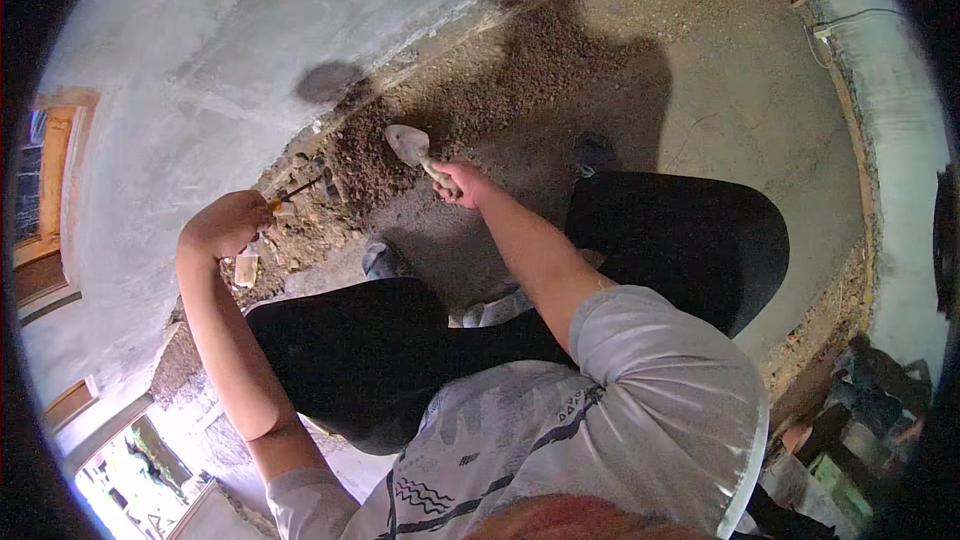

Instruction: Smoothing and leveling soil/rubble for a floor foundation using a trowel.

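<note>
Two fists: right hand [462, 183] grips trowel [410, 146], left hand [228, 223] w/ fingers round brush [292, 194].

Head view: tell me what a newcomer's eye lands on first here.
First, the right hand at centre, gripping a small trowel whose pale blade points at the loose brown rubble along the foot of the grey plastered wall. To its left, the left hand holds a thin tool with a yellow handle against the same debris. Below, dark trousers fill the middle.
</note>
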A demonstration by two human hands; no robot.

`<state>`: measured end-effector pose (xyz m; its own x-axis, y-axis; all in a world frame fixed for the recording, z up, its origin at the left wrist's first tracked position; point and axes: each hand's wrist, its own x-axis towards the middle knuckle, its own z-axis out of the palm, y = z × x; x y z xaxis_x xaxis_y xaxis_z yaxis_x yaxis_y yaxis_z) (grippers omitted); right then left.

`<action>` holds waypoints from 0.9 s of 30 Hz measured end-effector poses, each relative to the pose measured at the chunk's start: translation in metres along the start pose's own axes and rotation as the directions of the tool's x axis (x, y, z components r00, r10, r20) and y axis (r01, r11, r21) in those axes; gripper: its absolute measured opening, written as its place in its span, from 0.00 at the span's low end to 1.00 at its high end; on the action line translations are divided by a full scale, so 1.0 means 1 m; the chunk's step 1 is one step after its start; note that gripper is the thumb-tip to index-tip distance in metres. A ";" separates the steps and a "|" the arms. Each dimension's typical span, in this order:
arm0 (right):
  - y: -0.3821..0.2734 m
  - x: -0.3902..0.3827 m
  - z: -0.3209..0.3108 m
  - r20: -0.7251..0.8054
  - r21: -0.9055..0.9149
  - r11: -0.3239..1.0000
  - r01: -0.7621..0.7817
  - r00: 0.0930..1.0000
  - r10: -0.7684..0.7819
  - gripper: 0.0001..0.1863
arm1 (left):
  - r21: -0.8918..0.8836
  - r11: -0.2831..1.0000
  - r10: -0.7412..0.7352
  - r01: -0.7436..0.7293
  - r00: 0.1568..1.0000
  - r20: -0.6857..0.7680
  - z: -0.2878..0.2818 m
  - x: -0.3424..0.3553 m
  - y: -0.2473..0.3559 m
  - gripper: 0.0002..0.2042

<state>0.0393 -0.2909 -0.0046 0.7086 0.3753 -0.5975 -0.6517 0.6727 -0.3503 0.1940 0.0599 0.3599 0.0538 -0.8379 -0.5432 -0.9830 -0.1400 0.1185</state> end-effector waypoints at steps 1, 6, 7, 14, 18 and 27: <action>0.000 -0.001 0.007 -0.007 -0.086 0.993 0.074 0.997 -0.075 0.16 | -0.003 1.000 0.005 -0.005 1.000 0.001 -0.013 0.009 0.010 0.12; -0.017 0.016 0.028 -0.209 -0.214 0.956 0.202 0.946 -0.247 0.16 | -0.314 0.878 -0.331 0.362 0.932 0.149 -0.030 0.007 0.027 0.12; -0.020 0.018 0.021 -0.202 -0.217 0.956 0.196 0.949 -0.241 0.16 | -0.317 0.872 -0.340 0.372 0.928 0.153 -0.041 0.014 0.033 0.12; 0.025 0.014 0.032 -0.288 -0.404 0.904 0.138 0.919 -0.269 0.17 | -0.267 0.849 -0.395 0.456 0.883 0.253 -0.023 0.003 0.024 0.14; 0.062 0.018 0.064 -0.266 -0.323 0.935 0.149 0.933 -0.241 0.17 | -0.443 0.671 -0.528 0.594 0.803 0.277 0.025 -0.022 0.002 0.12; 0.011 0.047 0.047 -0.019 0.303 0.944 -0.128 0.990 0.141 0.17 | -0.497 0.335 -0.657 0.801 0.576 0.486 -0.036 0.008 0.034 0.15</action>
<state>0.0777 -0.2361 -0.0029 0.6047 0.4542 -0.6543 -0.6244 0.7803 -0.0353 0.1669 0.0297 0.3893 0.5916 -0.1343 -0.7950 -0.1991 -0.9798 0.0174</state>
